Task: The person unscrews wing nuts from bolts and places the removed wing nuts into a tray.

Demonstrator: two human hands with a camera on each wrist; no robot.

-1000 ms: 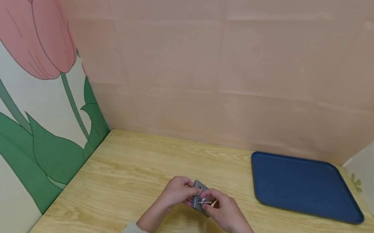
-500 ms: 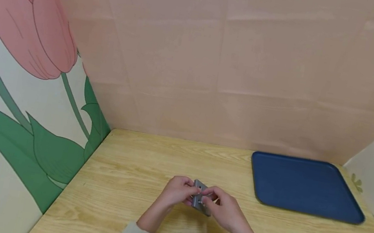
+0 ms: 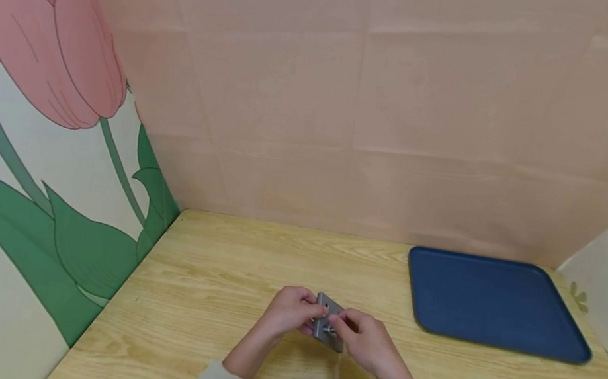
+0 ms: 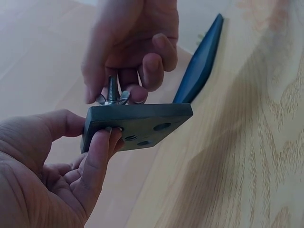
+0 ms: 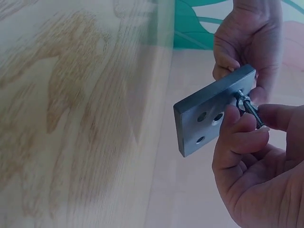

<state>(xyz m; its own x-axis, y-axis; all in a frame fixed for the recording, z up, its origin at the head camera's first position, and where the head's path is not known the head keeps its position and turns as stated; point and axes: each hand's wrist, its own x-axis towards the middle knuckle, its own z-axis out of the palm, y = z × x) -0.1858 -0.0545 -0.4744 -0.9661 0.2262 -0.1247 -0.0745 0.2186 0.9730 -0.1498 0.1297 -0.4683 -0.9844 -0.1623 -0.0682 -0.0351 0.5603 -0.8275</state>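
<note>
A small grey plate point(image 3: 333, 306) with several round holes is held tilted above the table by my left hand point(image 3: 288, 311), its thumb and fingers gripping one end. Out of the plate's face sticks a threaded bolt point(image 4: 112, 88), and a wing nut point(image 4: 124, 97) sits on it close against the plate. My right hand point(image 3: 368, 344) has its thumb and curled fingers around the wing nut and bolt. In the right wrist view, the fingers partly cover the wing nut, while the plate's other holes show plainly. The bolt's head end is hidden behind the left fingers.
A dark blue tray point(image 3: 502, 303) lies at the back right of the wooden table point(image 3: 206, 267). A pinkish covering point(image 3: 351, 124) hangs behind the table. A tulip-printed panel point(image 3: 40, 105) stands at the left, and a pale one at the right.
The right hand's fingers have shifted about the wing nut, closing in over it and then drawing slightly back. The left hand and plate have stayed nearly still.
</note>
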